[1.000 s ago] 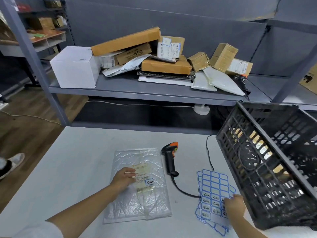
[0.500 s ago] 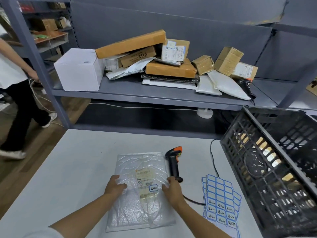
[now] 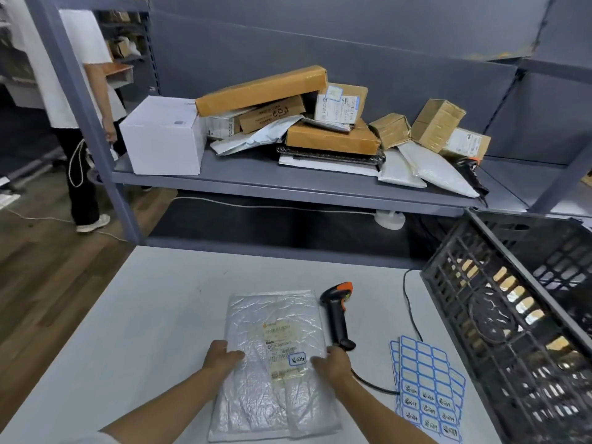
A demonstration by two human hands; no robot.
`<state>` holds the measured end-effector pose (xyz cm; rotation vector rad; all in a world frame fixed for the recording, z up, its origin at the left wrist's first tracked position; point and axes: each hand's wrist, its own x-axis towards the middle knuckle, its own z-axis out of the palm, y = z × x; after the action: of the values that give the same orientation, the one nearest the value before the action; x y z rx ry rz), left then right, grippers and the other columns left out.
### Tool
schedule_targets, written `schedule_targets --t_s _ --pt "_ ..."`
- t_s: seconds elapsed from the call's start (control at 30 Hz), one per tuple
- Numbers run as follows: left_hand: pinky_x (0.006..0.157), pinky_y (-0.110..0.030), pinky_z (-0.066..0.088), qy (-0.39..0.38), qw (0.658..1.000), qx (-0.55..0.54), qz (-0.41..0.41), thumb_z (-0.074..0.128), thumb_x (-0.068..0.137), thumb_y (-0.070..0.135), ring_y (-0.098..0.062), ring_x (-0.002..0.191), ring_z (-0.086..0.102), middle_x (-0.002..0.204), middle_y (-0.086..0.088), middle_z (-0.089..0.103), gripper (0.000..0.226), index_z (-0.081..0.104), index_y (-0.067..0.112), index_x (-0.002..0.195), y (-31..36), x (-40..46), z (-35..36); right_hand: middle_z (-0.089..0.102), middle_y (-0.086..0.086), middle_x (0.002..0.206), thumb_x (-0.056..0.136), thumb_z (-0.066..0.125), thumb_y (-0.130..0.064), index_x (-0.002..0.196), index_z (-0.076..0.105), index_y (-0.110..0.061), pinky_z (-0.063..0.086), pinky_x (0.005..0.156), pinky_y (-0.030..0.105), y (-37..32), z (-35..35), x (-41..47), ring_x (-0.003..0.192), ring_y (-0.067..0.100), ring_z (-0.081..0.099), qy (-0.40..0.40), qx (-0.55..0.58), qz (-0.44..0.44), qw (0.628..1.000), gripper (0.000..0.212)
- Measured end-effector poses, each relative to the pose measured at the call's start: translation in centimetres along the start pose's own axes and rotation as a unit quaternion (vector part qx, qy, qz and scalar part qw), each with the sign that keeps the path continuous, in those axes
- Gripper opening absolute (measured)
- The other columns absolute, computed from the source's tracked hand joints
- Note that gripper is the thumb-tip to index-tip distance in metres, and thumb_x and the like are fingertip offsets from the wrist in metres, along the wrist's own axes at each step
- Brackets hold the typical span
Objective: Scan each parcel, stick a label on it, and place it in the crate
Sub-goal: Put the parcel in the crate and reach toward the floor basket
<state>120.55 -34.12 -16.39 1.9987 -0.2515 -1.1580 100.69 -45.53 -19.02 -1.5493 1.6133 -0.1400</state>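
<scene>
Head view: we have the clear bubble mailer [image 3: 275,363] lying flat on the table [image 3: 128,331], close to the near edge and roughly midway between the left and right edges. Our left hand [image 3: 222,355] rests on the mailer's left edge and our right hand [image 3: 331,363] on its right edge; fingers lie over the plastic on both sides, but we cannot tell whether they are curled under it or only pressing. We judge this two-sided hold suits a floppy parcel, which would sag if taken by one edge. A blue-bordered label [image 3: 297,359] is already stuck beside the printed shipping slip [image 3: 282,344], so scan and labelling look done and the lift into the crate remains. The scanner [image 3: 338,315] lies just beside the mailer's right edge, its cable trailing toward the table's right edge, within reach of the right hand. The label sheets [image 3: 426,389] sit fanned near the near right corner. The black crate [image 3: 512,331] stands tilted at the right edge, opening toward us, presumably for easy loading. Unprocessed parcels [image 3: 320,123] are heaped on the shelf [image 3: 288,187] beyond the far edge.
</scene>
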Motion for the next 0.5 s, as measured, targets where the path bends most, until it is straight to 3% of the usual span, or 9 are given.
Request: schedule_targets --t_s 0.07,0.1,0.13,0.17,0.2,0.27,0.33,0.4,0.5 --pt "0.085 -0.029 0.040 0.003 1.000 -0.012 -0.002 0.067 0.084 0.003 -0.031 0.111 0.053 0.130 -0.018 0.049 0.051 0.044 -0.001 0.129 0.3 0.2 -0.5 0.066 0.011 0.106 0.083 0.065 -0.011 0.107 0.059 -0.005 0.046 0.070 0.023 -0.8 0.2 -0.3 0.087 0.019 0.061 0.008 0.048 0.001 0.999 0.025" --pt "0.082 -0.028 0.040 0.010 1.000 -0.017 -0.001 0.066 0.084 0.002 -0.030 0.103 0.056 0.119 -0.016 0.052 0.039 0.051 -0.002 0.120 0.4 0.5 -0.7 0.065 0.012 0.109 0.084 0.066 -0.009 0.114 0.057 -0.005 0.045 0.070 0.022 -1.3 0.2 -0.5 0.087 0.018 0.061 0.011 0.072 -0.001 0.997 0.032" --pt "0.077 -0.026 0.040 0.019 1.000 -0.024 0.004 0.065 0.084 0.000 -0.027 0.086 0.057 0.104 -0.011 0.054 0.017 0.057 -0.001 0.098 0.6 0.5 -1.1 0.065 0.012 0.110 0.084 0.066 -0.008 0.117 0.055 -0.004 0.044 0.069 0.021 -1.8 0.1 -0.7 0.087 0.018 0.060 0.014 0.093 -0.008 0.996 0.035" --pt "0.069 -0.025 0.039 0.026 0.999 -0.033 0.011 0.064 0.084 -0.002 -0.021 0.070 0.053 0.091 -0.007 0.053 0.012 0.056 0.004 0.077 0.8 0.6 -1.3 0.065 0.012 0.109 0.084 0.066 -0.006 0.118 0.055 -0.004 0.044 0.068 0.020 -2.4 0.0 -0.8 0.086 0.018 0.060 0.018 0.107 -0.014 0.994 0.036" --pt "0.060 -0.023 0.037 0.041 0.998 -0.041 0.026 0.064 0.084 -0.002 -0.016 0.061 0.047 0.079 -0.003 0.051 0.027 0.050 0.011 0.064 1.1 0.8 -1.6 0.065 0.011 0.107 0.084 0.066 -0.005 0.117 0.055 -0.004 0.044 0.065 0.019 -2.8 -0.1 -0.8 0.084 0.017 0.060 0.026 0.117 -0.024 0.992 0.035" --pt "0.055 -0.021 0.032 0.057 0.995 -0.065 0.042 0.064 0.084 0.000 -0.013 0.057 0.043 0.066 0.001 0.045 0.037 0.043 0.017 0.059 1.7 0.6 -2.3 0.065 0.008 0.101 0.084 0.066 -0.004 0.115 0.056 -0.005 0.044 0.055 0.014 -3.7 -0.7 -1.0 0.075 0.014 0.060 0.038 0.138 -0.043 0.989 0.033" --pt "0.059 -0.026 0.041 0.063 0.993 -0.086 0.041 0.064 0.084 0.001 -0.018 0.058 0.049 0.065 -0.003 0.049 0.030 0.047 0.014 0.063 2.7 0.0 -3.0 0.063 0.007 0.095 0.085 0.068 -0.007 0.113 0.055 -0.004 0.044 0.051 0.012 -4.4 -1.5 -1.2 0.068 0.011 0.057 0.032 0.178 -0.060 0.982 0.031" --pt "0.074 -0.038 0.053 0.051 0.992 -0.103 0.057 0.063 0.083 0.002 -0.029 0.072 0.062 0.079 -0.012 0.063 0.004 0.061 0.005 0.083 3.5 -0.5 -3.6 0.058 0.004 0.089 0.084 0.072 -0.014 0.112 0.051 -0.004 0.045 0.055 0.016 -5.3 -2.6 -1.7 0.069 0.011 0.054 0.015 0.211 -0.085 0.974 0.036" --pt "0.091 -0.045 0.053 0.035 0.988 -0.123 0.086 0.065 0.085 0.006 -0.034 0.098 0.064 0.107 -0.015 0.064 0.029 0.058 0.006 0.113 4.9 -0.8 -4.2 0.058 0.014 0.096 0.085 0.071 -0.017 0.107 0.048 -0.005 0.048 0.070 0.032 -6.7 -4.9 -2.2 0.080 0.022 0.057 -0.005 0.239 -0.126 0.963 0.034"
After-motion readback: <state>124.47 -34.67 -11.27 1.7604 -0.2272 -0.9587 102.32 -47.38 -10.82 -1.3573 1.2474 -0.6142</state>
